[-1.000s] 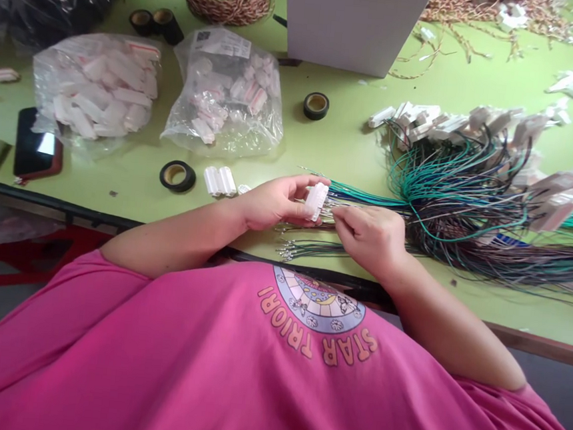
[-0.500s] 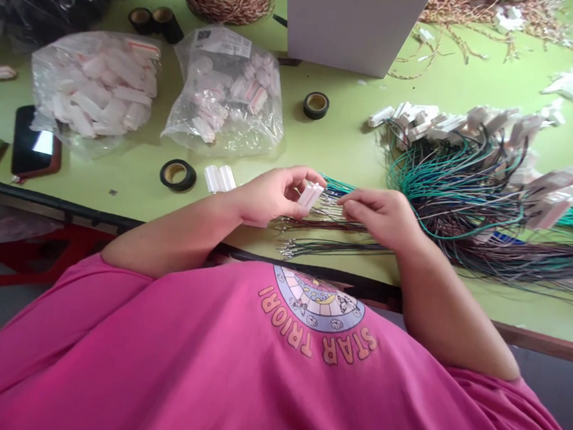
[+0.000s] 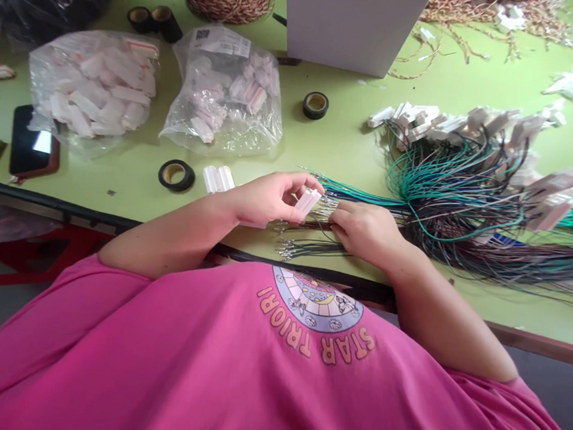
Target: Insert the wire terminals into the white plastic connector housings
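My left hand (image 3: pixel 272 197) grips a white plastic connector housing (image 3: pixel 308 202) between thumb and fingers, held just above the table. To its right, my right hand (image 3: pixel 365 230) is low over the loose wires, its fingers closed at a brown bundle (image 3: pixel 310 224). A thin dark wire shows at its fingertips, partly hidden by the hand. Green wires (image 3: pixel 353 189) with metal terminals at their ends run behind both hands. Dark grey wires (image 3: pixel 308 249) lie nearer the table's front edge. Two white housings (image 3: pixel 219 179) rest left of my left hand.
Finished-looking harnesses with white housings (image 3: pixel 551 198) are heaped at the right. Clear bags of housings (image 3: pixel 102 85) (image 3: pixel 226 96) lie at the left. Black tape rolls (image 3: pixel 176 175) (image 3: pixel 316 105), a phone (image 3: pixel 35 143), a grey box (image 3: pixel 353 23) and twisted wire (image 3: pixel 235 0) are also on the table.
My right hand has moved down and slightly left, from beside the housing onto the brown wires. My left hand still holds the housing, slightly lower.
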`<action>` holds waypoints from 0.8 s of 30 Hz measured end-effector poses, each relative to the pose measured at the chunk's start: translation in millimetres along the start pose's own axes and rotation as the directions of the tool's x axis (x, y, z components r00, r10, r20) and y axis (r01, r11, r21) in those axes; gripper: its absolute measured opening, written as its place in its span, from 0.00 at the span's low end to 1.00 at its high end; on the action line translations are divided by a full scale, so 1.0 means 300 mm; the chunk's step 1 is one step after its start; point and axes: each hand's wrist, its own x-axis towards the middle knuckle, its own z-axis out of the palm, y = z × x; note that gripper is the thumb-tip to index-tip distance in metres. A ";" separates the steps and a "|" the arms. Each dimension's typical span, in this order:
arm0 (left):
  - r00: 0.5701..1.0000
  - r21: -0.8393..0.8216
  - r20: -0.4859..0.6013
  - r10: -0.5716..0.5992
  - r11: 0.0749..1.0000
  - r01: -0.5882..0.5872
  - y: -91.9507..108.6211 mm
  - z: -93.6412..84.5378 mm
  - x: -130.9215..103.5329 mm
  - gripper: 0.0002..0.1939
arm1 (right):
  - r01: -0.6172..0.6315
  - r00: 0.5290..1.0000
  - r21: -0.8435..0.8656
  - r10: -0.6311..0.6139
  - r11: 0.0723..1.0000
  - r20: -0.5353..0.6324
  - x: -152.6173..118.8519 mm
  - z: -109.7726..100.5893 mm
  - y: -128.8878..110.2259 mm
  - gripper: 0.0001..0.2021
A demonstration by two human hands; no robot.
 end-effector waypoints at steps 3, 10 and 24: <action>1.000 -0.023 0.008 -0.007 1.000 0.007 0.006 0.001 0.000 0.27 | 0.043 0.999 0.036 -0.043 0.998 0.000 0.002 0.004 0.011 0.13; 1.000 -0.030 0.013 -0.004 1.000 0.005 0.029 0.000 -0.015 0.27 | 0.011 0.993 0.301 0.024 0.954 -0.113 0.016 -0.006 0.032 0.08; 0.998 -0.175 0.052 -0.026 0.984 0.035 0.014 0.011 -0.013 0.25 | -0.105 0.870 0.665 0.392 0.739 -0.298 -0.048 -0.103 0.060 0.09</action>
